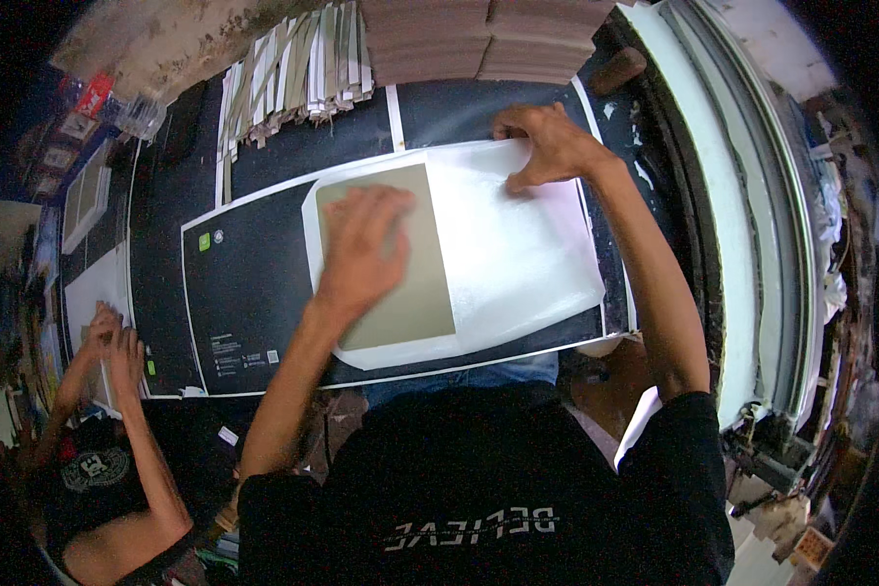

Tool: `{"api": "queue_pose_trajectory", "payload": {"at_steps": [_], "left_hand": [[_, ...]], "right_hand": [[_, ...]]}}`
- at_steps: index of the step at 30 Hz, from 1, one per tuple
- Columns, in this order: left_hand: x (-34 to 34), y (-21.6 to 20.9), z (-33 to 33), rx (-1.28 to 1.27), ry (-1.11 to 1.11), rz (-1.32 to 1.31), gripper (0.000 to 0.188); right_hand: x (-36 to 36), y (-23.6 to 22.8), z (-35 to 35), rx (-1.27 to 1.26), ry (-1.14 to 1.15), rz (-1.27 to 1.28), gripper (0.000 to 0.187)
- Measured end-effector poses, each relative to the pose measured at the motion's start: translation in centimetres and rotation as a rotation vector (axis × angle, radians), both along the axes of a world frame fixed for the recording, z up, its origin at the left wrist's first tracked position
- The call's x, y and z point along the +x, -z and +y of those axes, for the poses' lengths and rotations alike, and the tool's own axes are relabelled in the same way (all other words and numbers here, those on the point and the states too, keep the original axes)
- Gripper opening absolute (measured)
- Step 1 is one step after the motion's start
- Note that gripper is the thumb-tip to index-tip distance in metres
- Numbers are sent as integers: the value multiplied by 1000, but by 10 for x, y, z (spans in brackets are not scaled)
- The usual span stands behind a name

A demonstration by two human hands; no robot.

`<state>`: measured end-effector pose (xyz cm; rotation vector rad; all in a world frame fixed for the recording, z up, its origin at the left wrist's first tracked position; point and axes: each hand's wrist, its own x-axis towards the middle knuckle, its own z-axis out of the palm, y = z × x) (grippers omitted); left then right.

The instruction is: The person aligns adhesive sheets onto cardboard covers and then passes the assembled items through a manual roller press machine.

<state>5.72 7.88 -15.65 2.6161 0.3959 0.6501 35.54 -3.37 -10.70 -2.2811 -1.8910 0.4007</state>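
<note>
One glossy white sheet with clipped corners [523,259], mid-frame, lying on a black printed panel with white borders [254,293]! On its left half sits the grey-brown rectangular board [415,298], and over that spreads the left hand [364,244], blurred, gripping nothing. Up at the sheet's top edge, the right hand [552,145] arches wide, thumb well apart from fingers. Good pressing here, I'd judge, wants even palm pressure, middle outward, board square, sheet free of wrinkles.
</note>
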Motion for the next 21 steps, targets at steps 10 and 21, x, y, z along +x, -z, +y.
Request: {"api": "queue_pose_trajectory", "payload": {"at_steps": [10,21], "left_hand": [[7,15,-60,51,-144,198,38],[2,20,-62,146,-146,238,40]], "right_hand": [[-71,-13,-48,254,-10,-159,52],[-128,-33,-90,-14,85,-6,46]]}}
